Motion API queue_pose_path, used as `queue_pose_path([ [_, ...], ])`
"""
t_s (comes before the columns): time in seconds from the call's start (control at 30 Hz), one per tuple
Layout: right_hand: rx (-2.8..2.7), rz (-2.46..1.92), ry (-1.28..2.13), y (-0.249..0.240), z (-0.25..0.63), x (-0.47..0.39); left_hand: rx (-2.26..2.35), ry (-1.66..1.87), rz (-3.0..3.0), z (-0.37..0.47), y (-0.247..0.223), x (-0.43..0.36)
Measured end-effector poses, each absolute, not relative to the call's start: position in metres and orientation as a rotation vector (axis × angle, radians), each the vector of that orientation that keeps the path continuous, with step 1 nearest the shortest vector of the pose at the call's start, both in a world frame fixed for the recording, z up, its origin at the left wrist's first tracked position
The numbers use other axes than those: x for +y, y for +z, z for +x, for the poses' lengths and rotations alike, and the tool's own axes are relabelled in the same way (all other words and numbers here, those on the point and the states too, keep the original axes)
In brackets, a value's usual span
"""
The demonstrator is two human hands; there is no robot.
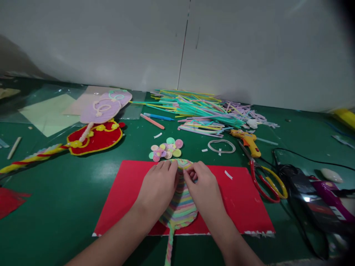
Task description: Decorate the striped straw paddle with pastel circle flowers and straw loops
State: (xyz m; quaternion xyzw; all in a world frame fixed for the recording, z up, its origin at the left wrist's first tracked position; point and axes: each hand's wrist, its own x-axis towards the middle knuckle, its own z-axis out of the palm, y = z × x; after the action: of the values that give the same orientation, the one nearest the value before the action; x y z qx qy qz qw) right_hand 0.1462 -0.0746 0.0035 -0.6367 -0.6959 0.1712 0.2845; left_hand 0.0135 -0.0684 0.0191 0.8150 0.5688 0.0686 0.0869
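A round fan of striped pastel pipe cleaners [181, 207] lies on a red board [235, 199], its twisted handle pointing down toward me. Over the fan's upper left part rests my left hand [161, 181], its fingers bent and pressed together at the fan's top edge. Opposite it, my right hand [202, 183] has thumb and forefinger pinched at the upper right part of the fan. What the fingertips hold is too small to make out. Just beyond the board sit pastel flowers made of round discs [168, 149].
Pipe cleaners [199, 107] lie piled along the back. A yellow glue gun [248, 142], scissors [264, 177] and a black device with cords [305, 192] are at right. At left are a purple fan [105, 107] and a red fan [97, 138].
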Motion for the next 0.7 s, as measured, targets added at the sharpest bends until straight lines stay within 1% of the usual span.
queue_pose_path([
  [0.13,-1.770,-1.707,0.506,0.000,0.146,-0.075,1.763,0.175,2.374,0.017,0.019,-0.071],
  [0.3,-1.666,-1.774,0.610,0.000,0.146,-0.075,1.865,0.324,2.159,0.016,0.019,-0.071],
  [0.47,-1.687,-1.790,0.562,0.003,0.143,-0.077,1.816,0.416,1.949,0.009,0.019,-0.067],
  [0.7,-1.692,-1.777,0.568,0.003,0.145,-0.076,1.773,0.488,1.869,0.005,0.015,-0.064],
])
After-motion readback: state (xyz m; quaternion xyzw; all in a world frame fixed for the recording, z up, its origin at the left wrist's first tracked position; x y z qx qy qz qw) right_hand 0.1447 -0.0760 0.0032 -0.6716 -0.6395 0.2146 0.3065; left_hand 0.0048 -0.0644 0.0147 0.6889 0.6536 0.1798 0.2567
